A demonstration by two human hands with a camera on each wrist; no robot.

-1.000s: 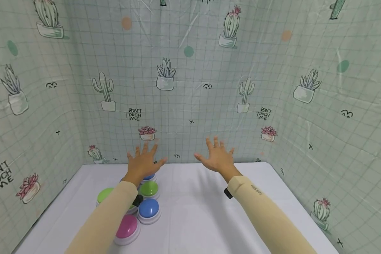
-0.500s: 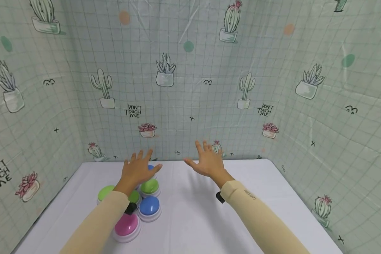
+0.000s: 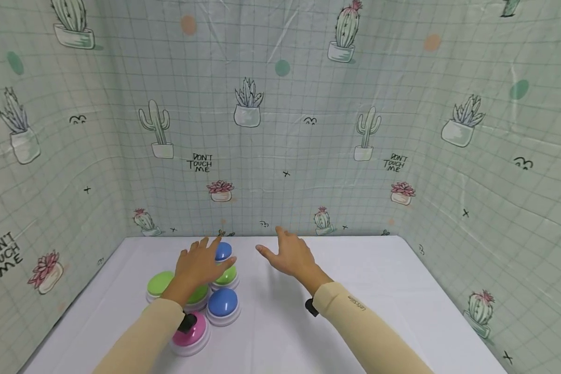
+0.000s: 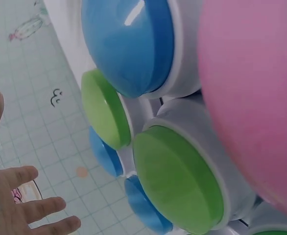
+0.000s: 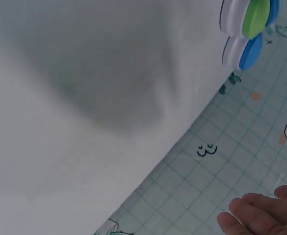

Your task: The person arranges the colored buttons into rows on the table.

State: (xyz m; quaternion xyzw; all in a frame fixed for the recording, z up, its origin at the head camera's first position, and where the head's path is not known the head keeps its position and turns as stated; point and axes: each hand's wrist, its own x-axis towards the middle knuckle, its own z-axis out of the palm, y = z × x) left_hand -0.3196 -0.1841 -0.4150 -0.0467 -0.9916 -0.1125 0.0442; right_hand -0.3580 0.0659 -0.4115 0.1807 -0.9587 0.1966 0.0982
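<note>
Several dome-topped push buttons with white bases stand grouped on the table's left side. They include a pink button (image 3: 185, 338), a near blue button (image 3: 223, 302), a light green button (image 3: 160, 283), another green button (image 3: 226, 275) and a far blue button (image 3: 223, 251). Above the group hovers my left hand (image 3: 198, 264), fingers spread and holding nothing; it partly covers a middle green button (image 4: 175, 181). The left wrist view also shows a blue button (image 4: 146, 205) hidden from the head view. My right hand (image 3: 292, 254), empty, is raised right of the group with its thumb apart.
A white cloth covers the table (image 3: 355, 311), where the right arm's shadow falls. Grid-patterned curtains (image 3: 280, 145) with cactus prints enclose the back and both sides. A small black wrist device (image 3: 311, 307) sits under the right cuff.
Both hands have come lower and back toward the body. The right hand has also moved left, closer to the buttons, and the far blue button now shows more. The buttons stay in place.
</note>
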